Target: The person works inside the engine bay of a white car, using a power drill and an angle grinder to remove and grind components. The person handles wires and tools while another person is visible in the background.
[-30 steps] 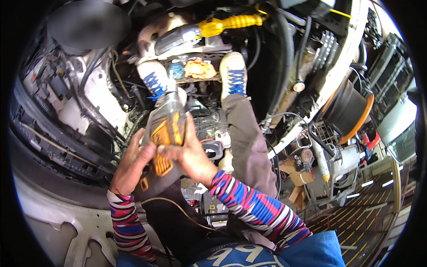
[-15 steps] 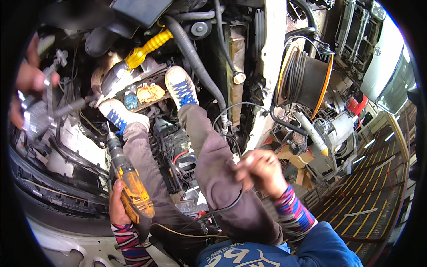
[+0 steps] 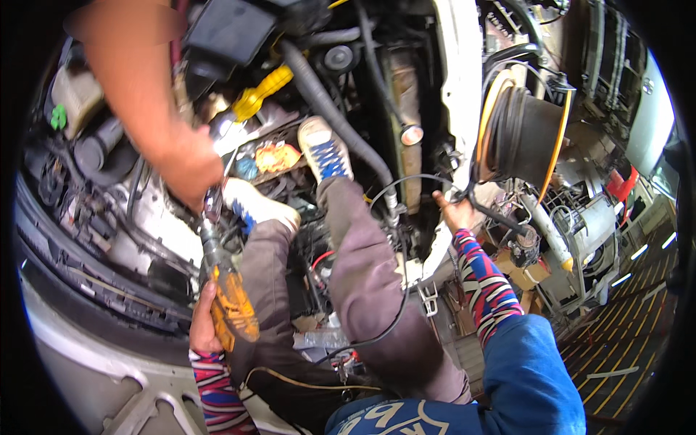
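Note:
My left hand (image 3: pixel 206 326) is wrapped round the grip of a yellow and black power drill (image 3: pixel 233 297), whose front end points up and away from me. Another person's hand (image 3: pixel 192 174) reaches in from the upper left and is at the drill's front end, hiding part of it; what that hand holds cannot be made out. On the right, my right hand (image 3: pixel 458 215) is stretched out, fingers apart, at the white body edge (image 3: pixel 436 250) beside a black cable. Nothing shows in its grasp.
My shoes (image 3: pixel 326 148) stand among engine bay parts. Beyond them are a yellow-handled lamp-like tool (image 3: pixel 262 93), orange cloth (image 3: pixel 277 156) and a thick grey hose (image 3: pixel 326 101). A large cable reel (image 3: pixel 529 134) stands right of the body edge. A thin cable crosses my leg.
My right hand has moved from above my knee out to the body edge, its fingers spreading. The other person's arm has come further in, down to the drill's front end. My left hand keeps the drill.

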Demonstrator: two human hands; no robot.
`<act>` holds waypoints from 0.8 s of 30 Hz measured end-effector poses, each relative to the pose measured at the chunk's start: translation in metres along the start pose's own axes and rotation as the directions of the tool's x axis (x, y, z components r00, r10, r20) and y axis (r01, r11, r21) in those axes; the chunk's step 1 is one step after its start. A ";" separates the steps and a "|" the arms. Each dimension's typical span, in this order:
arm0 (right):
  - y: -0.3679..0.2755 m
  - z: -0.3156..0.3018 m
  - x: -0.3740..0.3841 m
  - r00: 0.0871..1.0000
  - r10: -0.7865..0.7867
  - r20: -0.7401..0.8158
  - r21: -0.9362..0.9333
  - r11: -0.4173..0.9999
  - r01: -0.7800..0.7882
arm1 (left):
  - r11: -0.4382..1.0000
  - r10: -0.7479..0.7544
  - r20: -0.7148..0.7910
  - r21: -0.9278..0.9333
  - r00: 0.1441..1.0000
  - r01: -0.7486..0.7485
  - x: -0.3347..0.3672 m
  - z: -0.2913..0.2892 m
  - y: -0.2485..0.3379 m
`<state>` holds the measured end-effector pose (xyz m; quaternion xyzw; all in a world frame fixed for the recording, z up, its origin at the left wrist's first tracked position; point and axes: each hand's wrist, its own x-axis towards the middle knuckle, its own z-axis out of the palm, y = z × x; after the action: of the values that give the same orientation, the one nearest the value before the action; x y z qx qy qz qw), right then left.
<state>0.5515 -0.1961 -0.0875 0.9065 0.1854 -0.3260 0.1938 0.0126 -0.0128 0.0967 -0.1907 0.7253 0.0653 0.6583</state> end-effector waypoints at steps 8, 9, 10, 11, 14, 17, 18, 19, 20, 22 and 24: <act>0.008 0.007 0.006 0.961 -0.270 0.055 -0.168 0.946 0.275 | 0.968 -0.199 0.227 -0.104 0.953 0.227 0.043 0.010 0.005; 0.009 0.011 0.008 0.887 -0.433 -0.157 -0.063 0.901 0.429 | 0.745 -0.345 0.222 -0.526 0.912 0.410 0.045 0.015 0.005; 0.019 0.012 0.001 0.963 -0.271 0.016 0.085 0.960 0.268 | 0.852 -0.299 0.167 -0.397 0.940 0.341 0.051 0.014 0.010; 0.026 0.016 -0.008 0.958 -0.286 0.011 0.054 0.957 0.285 | 0.934 -0.235 0.143 -0.242 0.962 0.264 0.053 0.014 0.014; 0.036 0.036 0.010 0.811 -0.536 -0.234 -0.042 0.839 0.543 | 0.988 -0.091 0.123 -0.112 0.988 0.105 0.066 0.014 0.005; 0.037 0.054 0.024 0.944 -0.323 0.063 0.653 0.729 0.205 | 0.975 0.171 0.073 0.135 0.983 -0.179 0.077 0.003 -0.017; 0.036 0.056 0.025 0.935 -0.305 0.183 0.870 0.493 -0.010 | 0.840 0.365 0.069 0.405 0.928 -0.361 0.077 -0.004 -0.027; 0.033 0.059 0.025 0.944 -0.271 0.188 0.798 0.602 0.014 | 0.662 0.501 0.098 0.597 0.860 -0.454 0.077 -0.014 -0.036; 0.036 0.055 0.021 0.944 -0.312 0.108 0.574 0.795 0.197 | 0.561 0.580 0.112 0.664 0.807 -0.495 0.083 -0.019 -0.043; 0.036 0.049 0.015 0.915 -0.396 -0.074 0.414 0.823 0.389 | 0.852 0.457 0.096 0.240 0.884 -0.466 0.092 -0.030 -0.053; 0.036 0.042 0.009 0.856 -0.451 -0.254 0.308 0.801 0.513 | 0.919 0.381 0.133 -0.169 0.915 -0.358 0.101 -0.037 -0.057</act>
<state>0.5532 -0.2454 -0.1156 0.8731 0.3621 -0.3157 -0.0834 -0.0073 -0.0971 0.0116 -0.0900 0.6853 0.2550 0.6761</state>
